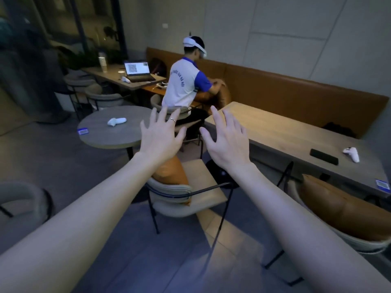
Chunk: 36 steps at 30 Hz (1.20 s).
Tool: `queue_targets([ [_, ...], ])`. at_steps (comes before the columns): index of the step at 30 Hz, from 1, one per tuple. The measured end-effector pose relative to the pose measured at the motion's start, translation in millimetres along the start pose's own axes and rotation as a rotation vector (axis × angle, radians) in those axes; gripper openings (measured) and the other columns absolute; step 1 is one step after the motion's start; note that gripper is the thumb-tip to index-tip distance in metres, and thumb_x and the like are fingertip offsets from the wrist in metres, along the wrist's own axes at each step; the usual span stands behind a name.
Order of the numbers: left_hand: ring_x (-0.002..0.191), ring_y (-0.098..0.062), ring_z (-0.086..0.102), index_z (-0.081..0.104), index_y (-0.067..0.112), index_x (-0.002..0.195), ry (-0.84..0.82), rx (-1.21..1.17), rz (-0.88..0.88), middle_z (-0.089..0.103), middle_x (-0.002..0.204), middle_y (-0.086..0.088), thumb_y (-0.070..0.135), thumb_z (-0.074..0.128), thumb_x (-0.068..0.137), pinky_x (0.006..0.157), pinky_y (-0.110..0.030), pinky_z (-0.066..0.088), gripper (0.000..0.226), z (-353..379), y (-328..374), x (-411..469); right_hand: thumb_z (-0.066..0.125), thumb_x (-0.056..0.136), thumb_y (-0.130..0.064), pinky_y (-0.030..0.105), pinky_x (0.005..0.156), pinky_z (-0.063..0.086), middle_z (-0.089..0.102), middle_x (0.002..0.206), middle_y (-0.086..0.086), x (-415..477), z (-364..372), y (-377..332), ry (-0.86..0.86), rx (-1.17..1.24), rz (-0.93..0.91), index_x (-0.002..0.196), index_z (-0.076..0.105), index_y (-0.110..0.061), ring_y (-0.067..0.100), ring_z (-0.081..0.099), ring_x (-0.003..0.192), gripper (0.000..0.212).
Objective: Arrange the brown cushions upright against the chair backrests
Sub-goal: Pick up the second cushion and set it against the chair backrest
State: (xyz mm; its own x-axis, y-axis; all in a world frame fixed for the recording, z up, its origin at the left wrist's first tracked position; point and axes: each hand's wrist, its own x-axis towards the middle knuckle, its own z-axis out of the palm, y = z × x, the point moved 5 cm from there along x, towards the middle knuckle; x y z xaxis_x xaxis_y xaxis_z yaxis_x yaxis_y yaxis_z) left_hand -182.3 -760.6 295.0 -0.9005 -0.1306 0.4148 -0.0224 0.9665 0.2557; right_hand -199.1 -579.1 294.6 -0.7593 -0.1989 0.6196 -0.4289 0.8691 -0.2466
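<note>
Both forearms cross the lower frame and hide much of the floor. Left hand (159,134) and right hand (227,140) are raised palm-down, fingers (215,115) spread apart, holding nothing.

Brown cushion (171,171): smooth, leather-like, plump. It stands upright against the curved grey backrest of the near chair (173,194); its top corner is covered by the left wrist. The chair has a pale flat seat and thin black metal legs.

Second brown cushion (347,214): sits in a chair at the right edge, cut off by the frame; it appears to lean on the backrest, though the view is poor.

Long wooden tabletop (285,132) (matte, pale grain) carries a white controller (352,153) and a dark flat object (323,156). The round grey tabletop (105,136) holds another white controller (116,121). Beyond, a seated person (186,81) in a headset blocks part of the brown wall bench (296,96).
</note>
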Motion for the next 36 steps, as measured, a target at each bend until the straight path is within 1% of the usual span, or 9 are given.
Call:
queue_targets([
  [7, 0.154, -0.032, 0.014, 0.028, 0.027, 0.158, -0.131, -0.093, -0.209, 0.019, 0.168, -0.008, 0.052, 0.043, 0.101, 0.114, -0.063, 0.023, 0.064, 63.7, -81.4, 44.5, 0.034, 0.099, -0.063, 0.058, 0.113, 0.030, 0.028, 0.165, 0.012, 22.4, 125.3, 2.0, -0.204, 0.078, 0.091, 0.159, 0.023, -0.031, 0.033, 0.029, 0.148, 0.069],
  [10, 0.150, -0.033, 0.022, 0.029, 0.025, 0.158, -0.176, -0.117, -0.285, 0.025, 0.166, -0.009, 0.055, 0.045, 0.099, 0.113, -0.063, 0.029, 0.068, 100.6, -118.1, 76.3, 0.031, 0.098, -0.066, 0.059, 0.112, 0.029, 0.024, 0.166, 0.011, 37.9, 193.5, 9.2, -0.322, 0.098, 0.132, 0.160, 0.020, -0.032, 0.034, 0.028, 0.148, 0.071],
  [17, 0.138, -0.036, 0.043, 0.033, 0.017, 0.155, -0.318, -0.284, -0.505, 0.046, 0.152, -0.015, 0.051, 0.056, 0.096, 0.109, -0.050, 0.039, 0.072, 190.4, -193.1, 144.7, 0.031, 0.098, -0.067, 0.058, 0.111, 0.029, 0.020, 0.167, 0.011, 71.8, 326.2, 12.8, -0.600, 0.084, 0.158, 0.160, 0.016, -0.031, 0.037, 0.029, 0.147, 0.073],
  [19, 0.138, -0.036, 0.044, 0.033, 0.017, 0.155, -0.360, -0.332, -0.565, 0.047, 0.152, -0.015, 0.052, 0.058, 0.094, 0.109, -0.046, 0.040, 0.074, 213.6, -211.9, 157.2, 0.031, 0.098, -0.068, 0.059, 0.110, 0.030, 0.018, 0.167, 0.011, 74.7, 356.1, 11.4, -0.667, 0.080, 0.177, 0.160, 0.015, -0.031, 0.037, 0.029, 0.146, 0.074],
  [23, 0.142, -0.034, 0.041, 0.024, 0.014, 0.159, -0.448, -0.427, -0.653, 0.040, 0.158, -0.014, 0.051, 0.060, 0.094, 0.108, -0.039, 0.037, 0.083, 260.5, -245.1, 174.4, 0.030, 0.098, -0.069, 0.060, 0.110, 0.030, 0.013, 0.169, 0.011, 69.6, 411.0, 5.0, -0.793, 0.096, 0.247, 0.160, 0.012, -0.033, 0.040, 0.028, 0.146, 0.075],
  [27, 0.139, -0.034, 0.043, 0.020, 0.014, 0.160, -0.534, -0.520, -0.750, 0.041, 0.157, -0.013, 0.051, 0.064, 0.092, 0.100, -0.036, 0.039, 0.089, 306.9, -277.8, 184.5, 0.029, 0.096, -0.071, 0.063, 0.110, 0.030, 0.011, 0.169, 0.012, 54.2, 459.8, -7.9, -0.862, 0.064, 0.327, 0.160, 0.009, -0.035, 0.042, 0.026, 0.147, 0.076],
  [30, 0.141, -0.033, 0.041, 0.017, 0.013, 0.160, -0.602, -0.626, -0.805, 0.038, 0.159, -0.012, 0.055, 0.071, 0.085, 0.108, -0.040, 0.037, 0.102, 339.8, -303.2, 189.5, 0.027, 0.096, -0.072, 0.065, 0.112, 0.027, 0.008, 0.170, 0.012, 38.1, 487.3, -20.9, -0.886, 0.046, 0.418, 0.159, 0.009, -0.038, 0.042, 0.021, 0.148, 0.075],
  [33, 0.137, -0.033, 0.046, 0.014, 0.014, 0.161, -0.661, -0.753, -0.856, 0.041, 0.157, -0.011, 0.063, 0.079, 0.071, 0.110, -0.044, 0.041, 0.121, 369.5, -324.7, 191.8, 0.026, 0.097, -0.070, 0.068, 0.114, 0.019, 0.004, 0.170, 0.012, 18.6, 505.9, -39.6, -0.911, 0.017, 0.474, 0.160, 0.010, -0.037, 0.043, 0.010, 0.152, 0.073],
  [36, 0.137, -0.033, 0.046, 0.013, 0.015, 0.161, -0.686, -0.812, -0.859, 0.041, 0.157, -0.011, 0.061, 0.079, 0.073, 0.110, -0.043, 0.039, 0.119, 395.0, -335.6, 194.3, 0.028, 0.099, -0.066, 0.070, 0.115, 0.014, 0.003, 0.170, 0.014, 7.2, 515.3, -51.0, -0.872, -0.083, 0.454, 0.161, 0.006, -0.033, 0.044, 0.003, 0.153, 0.074],
])
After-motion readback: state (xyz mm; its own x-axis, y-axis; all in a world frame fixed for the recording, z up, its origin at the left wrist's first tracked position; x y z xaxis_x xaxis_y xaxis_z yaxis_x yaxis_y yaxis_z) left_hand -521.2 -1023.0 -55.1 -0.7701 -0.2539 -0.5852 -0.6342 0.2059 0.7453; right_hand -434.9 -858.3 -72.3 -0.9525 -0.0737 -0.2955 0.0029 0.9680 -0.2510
